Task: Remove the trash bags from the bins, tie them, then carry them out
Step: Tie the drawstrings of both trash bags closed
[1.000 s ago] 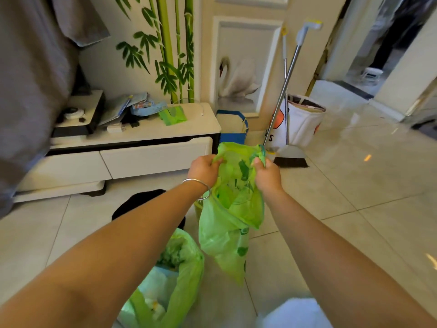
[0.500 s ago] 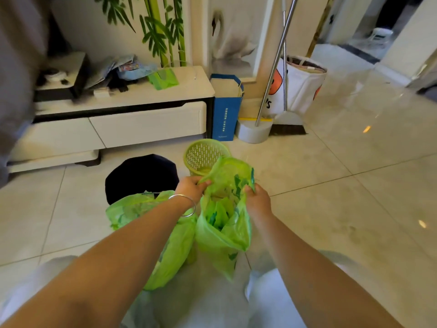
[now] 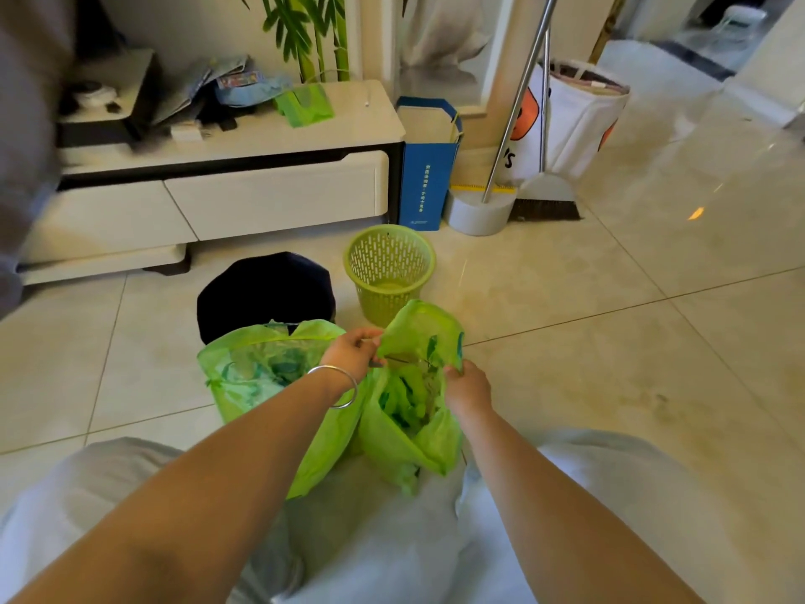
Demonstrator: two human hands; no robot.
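Observation:
A small green trash bag (image 3: 414, 429) with rubbish inside hangs low between my knees. My left hand (image 3: 355, 353), a silver bangle on its wrist, pinches the bag's rim on the left side. My right hand (image 3: 466, 388) pinches the rim on the right, and the mouth stands open between them. To the left a larger green trash bag (image 3: 261, 377) sits open on the floor, untied. Behind it stands a black bin (image 3: 265, 289). A green mesh bin (image 3: 389, 272) stands bare of any bag just beyond my hands.
A white TV cabinet (image 3: 226, 176) with clutter runs along the wall at the left. A blue paper bag (image 3: 429, 167), a broom and dustpan (image 3: 514, 198) and a white laundry bag (image 3: 575, 115) stand against the wall. Tiled floor (image 3: 631, 342) stretches to the right toward a doorway.
My hands have brought the small bag down from chest height to near the floor, and the view has tilted down. The green mesh bin has come into view.

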